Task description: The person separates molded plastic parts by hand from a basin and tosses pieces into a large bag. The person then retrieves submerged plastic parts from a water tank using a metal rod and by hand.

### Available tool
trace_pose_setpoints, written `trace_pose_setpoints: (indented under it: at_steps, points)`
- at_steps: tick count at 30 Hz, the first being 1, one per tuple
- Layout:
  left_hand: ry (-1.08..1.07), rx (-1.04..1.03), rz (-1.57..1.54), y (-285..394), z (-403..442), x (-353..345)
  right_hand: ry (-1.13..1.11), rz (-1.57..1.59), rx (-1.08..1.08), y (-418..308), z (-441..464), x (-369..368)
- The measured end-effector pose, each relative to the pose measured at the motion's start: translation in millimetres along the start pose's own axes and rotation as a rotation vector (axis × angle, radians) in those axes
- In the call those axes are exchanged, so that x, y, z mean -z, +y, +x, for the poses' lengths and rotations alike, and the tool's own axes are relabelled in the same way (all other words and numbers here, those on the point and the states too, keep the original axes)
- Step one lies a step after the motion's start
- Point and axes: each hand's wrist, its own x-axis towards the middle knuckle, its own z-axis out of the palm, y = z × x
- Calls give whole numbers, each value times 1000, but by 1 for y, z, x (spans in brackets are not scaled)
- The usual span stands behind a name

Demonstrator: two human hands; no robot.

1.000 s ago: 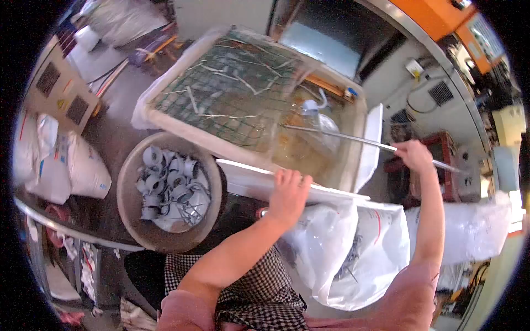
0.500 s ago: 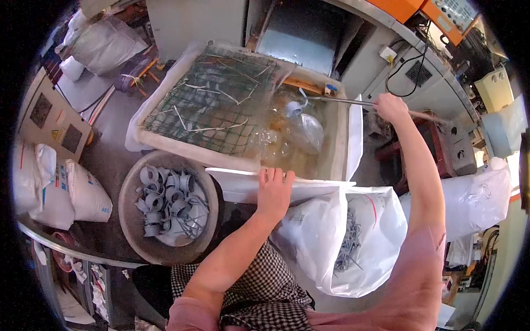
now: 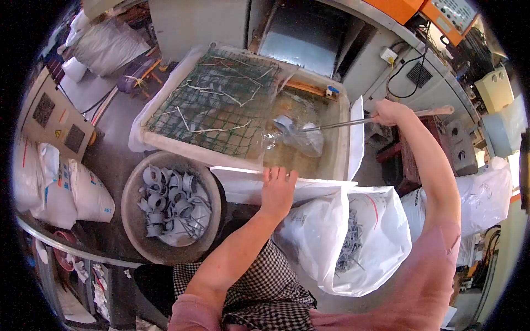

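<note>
My right hand (image 3: 391,112) is closed round a long metal rod (image 3: 348,123) with a pale handle end; its far end reaches over the water tub (image 3: 345,149). Near the rod's tip, a grey-blue part (image 3: 284,123) and a clear bulging piece (image 3: 310,142) lie in the murky water. My left hand (image 3: 279,190) rests on the top edge of a white board (image 3: 237,179) along the tub's near side, fingers over the edge. Whether its fingers grip the board is hard to see. A green net (image 3: 221,105) covers the tub's left part.
A round bin (image 3: 132,204) with several grey pipe-like parts stands at the left. An open white bag (image 3: 386,254) with thin grey pieces is at the front right. White sacks (image 3: 91,193) stand far left, a red crate (image 3: 411,160) right.
My right hand has swung the rod's tip from the tub's middle up to the back, then down again. The grey-blue part and clear piece have shifted. My left hand stays on the board.
</note>
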Motion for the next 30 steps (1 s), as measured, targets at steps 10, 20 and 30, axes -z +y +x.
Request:
trace_pose_setpoints:
  at_steps: [10, 20, 30]
  points:
    - [-49, 8, -4, 4, -2, 8, -158, 0, -106, 8, -67, 10]
    - [-30, -10, -38, 1, -6, 5, -25, -42, -334, 9, -159, 70]
    - [-40, -19, 25, 3, -5, 3, -86, 452, -150, 30, -175, 55]
